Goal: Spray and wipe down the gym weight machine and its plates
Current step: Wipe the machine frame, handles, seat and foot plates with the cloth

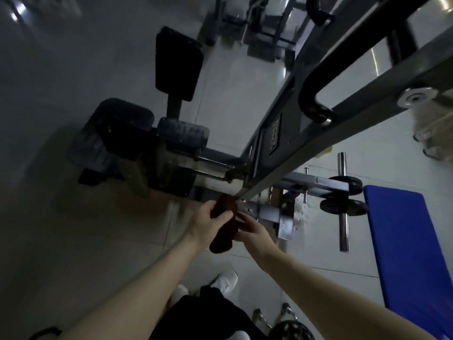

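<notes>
A grey steel weight machine frame [306, 133] slants from the upper right down to the middle of the view. Black weight plates [343, 195] sit on a chrome bar at its low right side. A dark reddish-brown cloth [224, 229] hangs at the bottom end of the slanted bar. My left hand [208, 224] grips the cloth's upper part with curled fingers. My right hand [250, 231] touches the cloth's right side, fingers partly hidden behind it. No spray bottle is in view.
Black padded seat and back pads [179, 65] lie left of the frame. A blue mat [407, 246] lies on the tiled floor at right. My white shoes [225, 280] and dark trousers show at the bottom, beside a dumbbell [289, 327].
</notes>
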`<move>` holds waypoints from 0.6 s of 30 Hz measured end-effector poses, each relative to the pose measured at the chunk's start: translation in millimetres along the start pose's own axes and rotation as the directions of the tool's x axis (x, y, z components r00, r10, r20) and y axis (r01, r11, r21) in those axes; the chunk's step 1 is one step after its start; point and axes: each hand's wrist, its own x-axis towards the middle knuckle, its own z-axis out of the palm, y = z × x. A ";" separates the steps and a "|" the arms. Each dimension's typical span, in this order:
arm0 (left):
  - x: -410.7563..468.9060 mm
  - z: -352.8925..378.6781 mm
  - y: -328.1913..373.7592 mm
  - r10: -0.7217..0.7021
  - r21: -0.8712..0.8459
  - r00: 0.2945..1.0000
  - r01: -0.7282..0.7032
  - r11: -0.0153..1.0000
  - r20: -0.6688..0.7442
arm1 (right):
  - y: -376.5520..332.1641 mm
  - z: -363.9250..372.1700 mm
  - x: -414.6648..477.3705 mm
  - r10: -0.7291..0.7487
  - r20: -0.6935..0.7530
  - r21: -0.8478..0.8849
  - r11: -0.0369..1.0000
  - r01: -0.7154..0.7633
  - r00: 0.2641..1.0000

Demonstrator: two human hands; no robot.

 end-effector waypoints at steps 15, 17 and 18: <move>-2.6 -38.1 -148.7 -0.173 0.065 0.979 0.180 0.982 -0.107 | 68.4 47.6 43.1 0.133 -0.020 -0.507 0.853 -0.125 0.991; 1.4 -31.3 -156.0 -0.180 0.063 0.976 0.189 0.980 -0.125 | 65.1 37.2 53.2 0.104 0.015 -0.589 0.805 -0.075 0.994; 3.9 -26.5 -158.6 -0.183 0.054 0.973 0.192 0.980 -0.139 | 65.4 30.7 59.9 0.095 0.031 -0.600 0.798 -0.058 0.995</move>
